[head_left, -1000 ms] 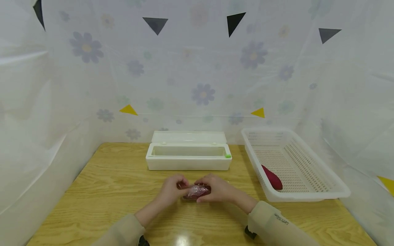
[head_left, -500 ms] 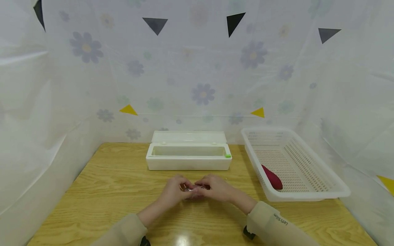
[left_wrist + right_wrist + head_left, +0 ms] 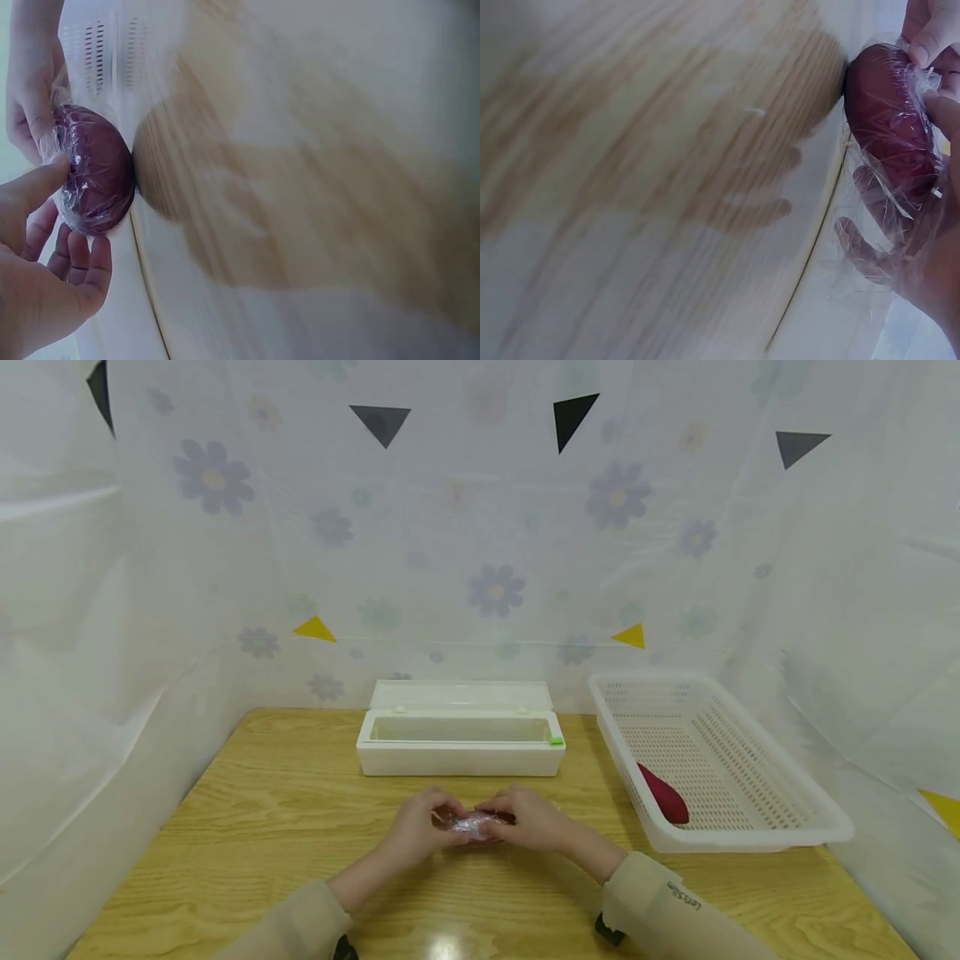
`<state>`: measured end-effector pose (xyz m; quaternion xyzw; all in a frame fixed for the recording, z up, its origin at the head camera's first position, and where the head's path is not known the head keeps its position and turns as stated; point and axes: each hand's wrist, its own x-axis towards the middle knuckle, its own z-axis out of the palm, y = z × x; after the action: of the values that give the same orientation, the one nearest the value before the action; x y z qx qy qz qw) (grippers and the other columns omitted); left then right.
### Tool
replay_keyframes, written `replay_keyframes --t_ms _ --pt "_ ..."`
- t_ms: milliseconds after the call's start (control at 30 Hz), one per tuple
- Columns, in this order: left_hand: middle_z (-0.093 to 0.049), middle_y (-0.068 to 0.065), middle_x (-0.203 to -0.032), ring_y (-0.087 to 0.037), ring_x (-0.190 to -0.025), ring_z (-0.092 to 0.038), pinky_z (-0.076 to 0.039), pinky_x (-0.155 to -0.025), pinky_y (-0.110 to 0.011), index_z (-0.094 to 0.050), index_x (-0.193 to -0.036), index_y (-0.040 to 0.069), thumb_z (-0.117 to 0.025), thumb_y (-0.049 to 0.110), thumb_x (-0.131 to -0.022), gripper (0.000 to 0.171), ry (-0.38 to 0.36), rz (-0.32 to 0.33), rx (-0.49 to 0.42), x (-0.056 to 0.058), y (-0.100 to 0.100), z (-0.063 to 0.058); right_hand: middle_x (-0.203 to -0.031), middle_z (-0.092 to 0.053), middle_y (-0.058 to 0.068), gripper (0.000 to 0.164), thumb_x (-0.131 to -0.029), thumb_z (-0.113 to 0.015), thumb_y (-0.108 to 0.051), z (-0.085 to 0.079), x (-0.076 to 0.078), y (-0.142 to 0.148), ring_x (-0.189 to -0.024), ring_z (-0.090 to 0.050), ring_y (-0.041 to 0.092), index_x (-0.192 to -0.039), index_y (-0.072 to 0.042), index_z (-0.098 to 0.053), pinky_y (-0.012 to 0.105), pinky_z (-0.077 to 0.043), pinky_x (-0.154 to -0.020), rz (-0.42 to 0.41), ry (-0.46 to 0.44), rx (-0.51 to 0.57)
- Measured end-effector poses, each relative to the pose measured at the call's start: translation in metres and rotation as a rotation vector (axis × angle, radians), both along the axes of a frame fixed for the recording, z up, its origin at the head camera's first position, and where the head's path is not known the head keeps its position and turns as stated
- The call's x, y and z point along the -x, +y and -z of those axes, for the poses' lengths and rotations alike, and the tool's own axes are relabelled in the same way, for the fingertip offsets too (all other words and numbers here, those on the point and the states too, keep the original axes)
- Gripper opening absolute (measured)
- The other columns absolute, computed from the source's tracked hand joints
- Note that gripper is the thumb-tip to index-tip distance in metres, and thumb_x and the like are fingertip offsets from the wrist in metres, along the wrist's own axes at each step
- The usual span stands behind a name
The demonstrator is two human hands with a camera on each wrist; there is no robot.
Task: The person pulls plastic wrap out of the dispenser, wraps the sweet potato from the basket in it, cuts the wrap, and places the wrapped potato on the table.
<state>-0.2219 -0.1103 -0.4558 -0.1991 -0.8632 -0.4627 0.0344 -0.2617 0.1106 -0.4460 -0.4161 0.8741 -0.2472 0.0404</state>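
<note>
In the middle of the table, a dark red sweet potato [image 3: 101, 169] lies under crinkled cling film [image 3: 900, 161]. My left hand [image 3: 417, 827] grips its left end, the thumb pressed on the film and the fingers curled on the far side. From the other end, my right hand [image 3: 531, 821] holds it too, its thumb on the film near the left one. Loose film hangs around the right fingers in the right wrist view. Most of the sweet potato is hidden by both hands in the head view.
Behind the hands stands a white cling film box [image 3: 460, 760], its lid [image 3: 461, 695] raised and a green slider [image 3: 556, 741] at its right end. To the right, a white plastic basket [image 3: 750, 839] holds another red sweet potato [image 3: 666, 797]. A flowered white curtain [image 3: 420, 527] encloses the wooden table [image 3: 247, 827].
The thumbs have come closer together over the wrapped sweet potato, pressing the film on its top. Both hands stay at the same spot; box and basket have not moved.
</note>
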Motion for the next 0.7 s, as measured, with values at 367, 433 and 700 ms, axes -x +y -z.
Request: replay_keyframes --t_ms 367,433,700 --pt "-0.064 -0.006 -0.102 -0.02 -0.09 -0.064 -0.054 -0.073 -0.025 -0.067 -0.098 0.009 -0.081 0.018 -0.073 0.03 -0.073 0.009 -0.013 -0.0004 0.0003 -0.0021 -0.108 -0.067 0.001 0.036 -0.093 -0.059 -0.033 0.0027 0.0015 0.0036 -0.094 -0.058 0.009 -0.119 -0.009 -0.065 0.024 -0.048 -0.079 -0.023 -0.003 0.051" --pt "-0.065 -0.007 -0.104 -0.02 -0.087 -0.065 -0.054 -0.071 -0.024 -0.067 -0.102 0.008 -0.081 0.02 -0.075 0.032 -0.091 0.021 -0.012 0.0001 0.0002 -0.0022 -0.107 -0.068 0.002 0.035 -0.093 -0.06 -0.031 0.0019 0.0011 0.0045 -0.092 -0.058 0.009 -0.118 -0.007 -0.065 0.023 -0.048 -0.077 -0.045 -0.004 0.073" --pt "-0.067 -0.007 -0.104 -0.017 -0.083 -0.065 -0.053 -0.068 -0.021 -0.067 -0.106 0.007 -0.08 0.021 -0.076 0.035 -0.107 0.042 0.002 0.0007 0.0003 -0.0001 -0.104 -0.069 -0.001 0.042 -0.091 -0.06 -0.041 0.0012 -0.0023 0.0025 -0.087 -0.057 0.005 -0.115 -0.008 -0.067 0.021 -0.047 -0.074 -0.005 -0.021 0.074"
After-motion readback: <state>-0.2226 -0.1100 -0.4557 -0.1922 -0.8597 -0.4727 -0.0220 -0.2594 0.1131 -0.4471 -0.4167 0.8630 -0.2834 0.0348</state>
